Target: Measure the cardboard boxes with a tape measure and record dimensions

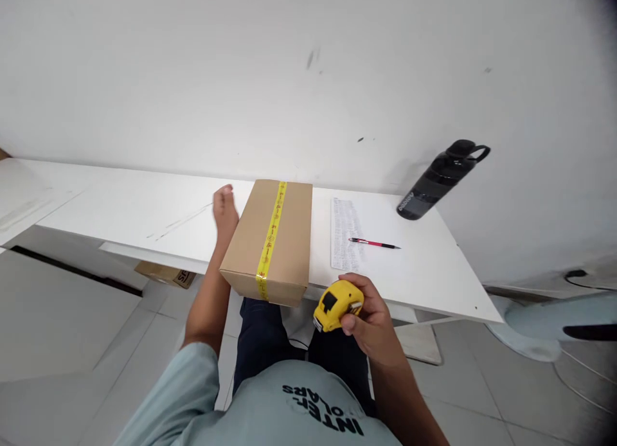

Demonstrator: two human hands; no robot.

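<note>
A brown cardboard box (pixel 270 240) sealed with a strip of yellow tape lies on the white table (pixel 144 218), its near end over the table's front edge. My left hand (pixel 224 213) rests flat against the box's left side, fingers stretched out. My right hand (pixel 369 317) is closed round a yellow tape measure (pixel 336 304), held just in front of the table edge, right of the box's near corner.
A sheet of paper (pixel 346 234) with writing lies right of the box, a red pen (pixel 373 243) across it. A black water bottle (pixel 441 179) stands at the back right by the wall. Another cardboard box (pixel 166 274) sits on the tiled floor under the table.
</note>
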